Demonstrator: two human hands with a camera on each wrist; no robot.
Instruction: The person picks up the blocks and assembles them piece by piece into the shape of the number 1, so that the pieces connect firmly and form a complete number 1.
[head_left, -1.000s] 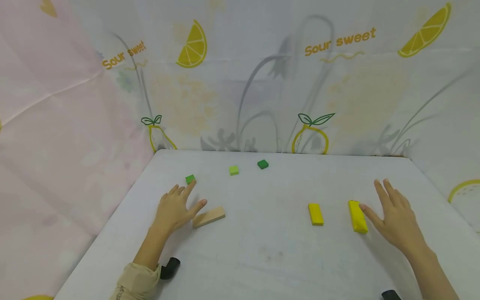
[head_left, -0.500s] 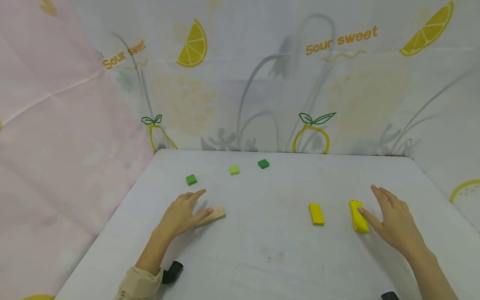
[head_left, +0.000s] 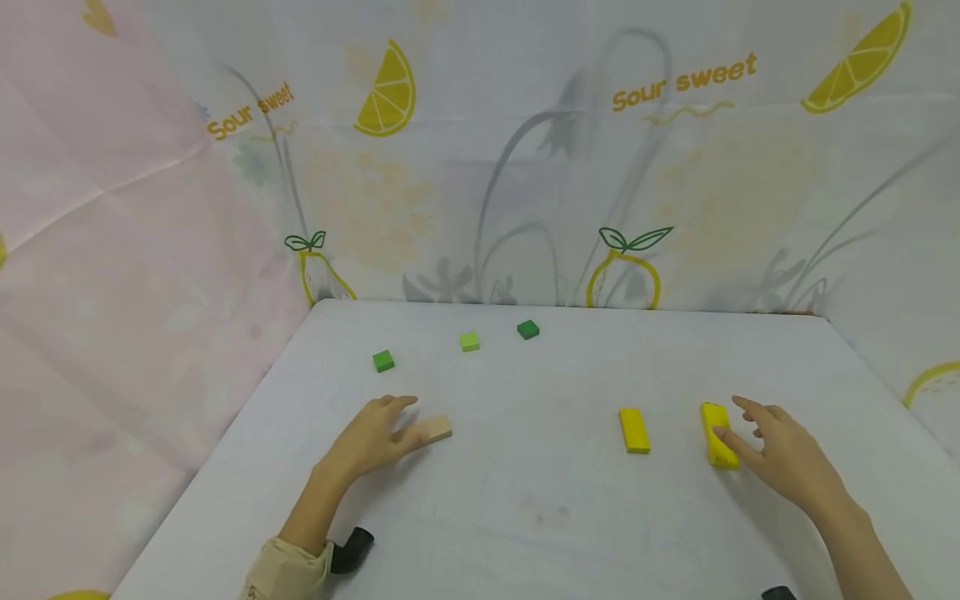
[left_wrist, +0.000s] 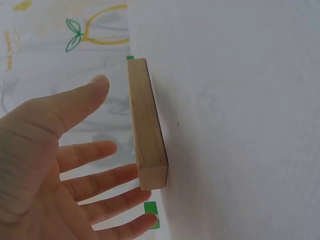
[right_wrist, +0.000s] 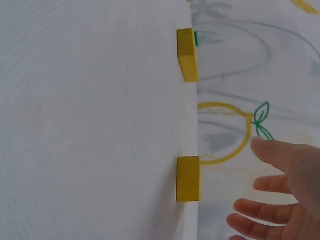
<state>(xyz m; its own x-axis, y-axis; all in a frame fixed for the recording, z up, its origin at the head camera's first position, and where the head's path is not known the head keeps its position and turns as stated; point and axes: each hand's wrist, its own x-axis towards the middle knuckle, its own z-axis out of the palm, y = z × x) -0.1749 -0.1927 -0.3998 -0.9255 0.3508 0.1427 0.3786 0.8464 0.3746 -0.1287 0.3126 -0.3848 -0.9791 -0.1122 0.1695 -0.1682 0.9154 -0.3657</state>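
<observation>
My left hand [head_left: 367, 439] hovers over the left side of the table, thumb and fingers apart. Below it lies a plain wooden block [head_left: 439, 428], partly covered by the thumb in the head view. A gap shows between the thumb and the wooden block [left_wrist: 145, 115] in the left wrist view. On the right, my right hand [head_left: 793, 460] is spread beside and above a yellow block [head_left: 714, 417], holding nothing. The right wrist view has that yellow block [right_wrist: 188, 179] apart from the fingers. A second yellow block [head_left: 634, 431] lies to its left.
Three small green blocks lie toward the back: a mid-green one [head_left: 383, 361], a light green one [head_left: 469, 342] and a dark green one [head_left: 528, 330]. The white table [head_left: 525, 517] ends at a patterned cloth [head_left: 480, 167] behind.
My left hand has drawn back from near the mid-green block and lowered toward the wooden block. My right hand's fingers have curved down slightly toward the yellow block. The blocks stay put.
</observation>
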